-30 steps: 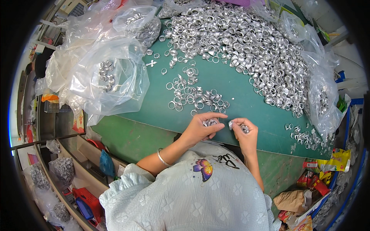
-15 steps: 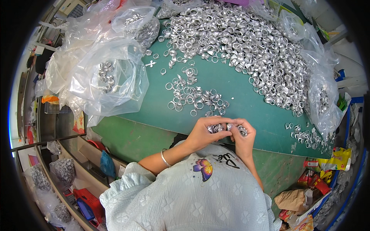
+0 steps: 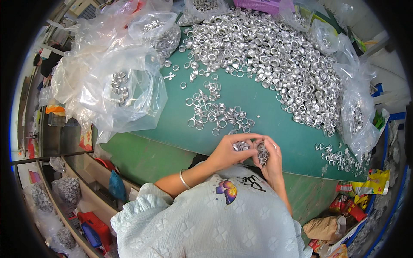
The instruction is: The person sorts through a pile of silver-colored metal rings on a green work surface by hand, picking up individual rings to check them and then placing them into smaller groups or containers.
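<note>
My left hand [image 3: 229, 151] is curled around several silver rings [image 3: 241, 146] at the table's near edge. Close against it, my right hand [image 3: 272, 162] cups more silver rings [image 3: 262, 154] in its bent fingers. The fingertips of both hands meet above the rings. Just beyond them, a loose group of rings [image 3: 211, 109] lies on the green table mat [image 3: 172, 124]. A far larger heap of silver rings [image 3: 279, 56] covers the back and right of the mat. Past the loose group lies a small silver cross [image 3: 170, 76].
At the left, an open clear plastic bag [image 3: 142, 107] holds some rings; a fuller bag [image 3: 165, 38] stands behind it. A smaller pile of rings [image 3: 342, 158] lies near the right corner. Open drawers [image 3: 86, 180] are at lower left, and a purple basket [image 3: 264, 5] stands at the back.
My hands have shifted slightly toward me. The right hand has turned, showing more of the rings in it, and both hands' fingertips have come together.
</note>
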`<state>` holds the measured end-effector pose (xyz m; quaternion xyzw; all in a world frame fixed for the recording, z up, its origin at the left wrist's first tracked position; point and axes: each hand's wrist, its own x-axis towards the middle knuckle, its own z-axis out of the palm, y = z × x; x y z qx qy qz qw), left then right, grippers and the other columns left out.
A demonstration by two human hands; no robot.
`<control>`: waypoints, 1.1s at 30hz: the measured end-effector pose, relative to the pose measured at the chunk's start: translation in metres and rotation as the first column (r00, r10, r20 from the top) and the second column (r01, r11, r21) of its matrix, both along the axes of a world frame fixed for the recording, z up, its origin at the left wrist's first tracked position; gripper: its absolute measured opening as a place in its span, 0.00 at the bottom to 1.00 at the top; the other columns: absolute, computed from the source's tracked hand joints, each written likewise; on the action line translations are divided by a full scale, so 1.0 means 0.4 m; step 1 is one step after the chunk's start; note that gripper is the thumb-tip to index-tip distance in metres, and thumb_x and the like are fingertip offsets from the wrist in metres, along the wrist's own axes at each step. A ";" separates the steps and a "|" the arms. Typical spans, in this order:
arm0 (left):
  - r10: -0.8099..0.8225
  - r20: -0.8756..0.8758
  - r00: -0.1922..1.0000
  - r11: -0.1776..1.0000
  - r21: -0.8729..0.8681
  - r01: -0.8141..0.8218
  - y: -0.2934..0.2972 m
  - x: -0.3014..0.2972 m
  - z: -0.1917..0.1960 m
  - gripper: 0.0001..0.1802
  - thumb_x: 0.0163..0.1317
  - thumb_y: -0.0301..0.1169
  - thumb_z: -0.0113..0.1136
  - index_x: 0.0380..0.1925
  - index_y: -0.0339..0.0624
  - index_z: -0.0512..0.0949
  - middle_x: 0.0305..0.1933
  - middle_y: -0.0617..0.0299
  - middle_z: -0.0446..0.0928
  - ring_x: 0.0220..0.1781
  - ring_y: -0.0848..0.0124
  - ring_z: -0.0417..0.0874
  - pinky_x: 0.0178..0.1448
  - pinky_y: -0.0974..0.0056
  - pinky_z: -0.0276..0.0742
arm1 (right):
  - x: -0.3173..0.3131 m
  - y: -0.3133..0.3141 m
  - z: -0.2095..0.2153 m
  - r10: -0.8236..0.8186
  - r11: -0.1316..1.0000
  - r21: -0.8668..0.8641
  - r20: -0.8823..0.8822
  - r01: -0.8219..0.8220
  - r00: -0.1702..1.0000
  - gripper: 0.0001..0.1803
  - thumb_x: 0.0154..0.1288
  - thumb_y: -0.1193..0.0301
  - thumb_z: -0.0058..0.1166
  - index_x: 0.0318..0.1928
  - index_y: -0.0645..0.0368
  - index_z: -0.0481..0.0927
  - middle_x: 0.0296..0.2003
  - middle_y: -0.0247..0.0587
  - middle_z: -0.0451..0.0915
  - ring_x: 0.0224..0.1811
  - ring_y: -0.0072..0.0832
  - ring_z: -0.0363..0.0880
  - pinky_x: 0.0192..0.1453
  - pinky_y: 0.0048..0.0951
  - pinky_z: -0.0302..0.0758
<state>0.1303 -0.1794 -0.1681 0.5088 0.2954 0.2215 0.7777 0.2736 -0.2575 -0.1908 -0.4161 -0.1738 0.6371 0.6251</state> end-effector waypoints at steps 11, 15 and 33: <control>0.376 0.346 0.860 0.566 -0.820 0.082 0.043 -0.001 -0.071 0.18 0.64 0.45 0.46 0.33 0.41 0.73 0.27 0.61 0.69 0.31 0.71 0.72 0.15 0.77 0.59 | 0.056 0.023 -0.023 -0.159 0.983 -0.016 -0.579 0.184 0.800 0.21 0.68 0.54 0.31 0.41 0.58 0.70 0.31 0.41 0.67 0.26 0.29 0.63 0.12 0.20 0.60; 0.363 0.242 0.900 0.536 -0.844 0.011 0.037 0.020 -0.054 0.18 0.64 0.44 0.44 0.33 0.40 0.74 0.30 0.59 0.70 0.29 0.72 0.71 0.14 0.78 0.63 | 0.067 0.045 -0.016 -0.168 0.978 -0.026 -0.686 0.208 0.708 0.18 0.68 0.58 0.33 0.43 0.58 0.70 0.35 0.41 0.70 0.28 0.29 0.64 0.16 0.22 0.62; 0.280 0.299 0.912 0.571 -0.816 0.092 0.023 0.035 -0.066 0.13 0.62 0.38 0.48 0.37 0.39 0.72 0.33 0.60 0.71 0.27 0.75 0.70 0.16 0.76 0.62 | 0.057 0.049 0.010 -0.162 0.953 0.122 -0.569 0.277 0.806 0.22 0.70 0.58 0.29 0.54 0.60 0.63 0.44 0.40 0.69 0.41 0.32 0.68 0.27 0.26 0.69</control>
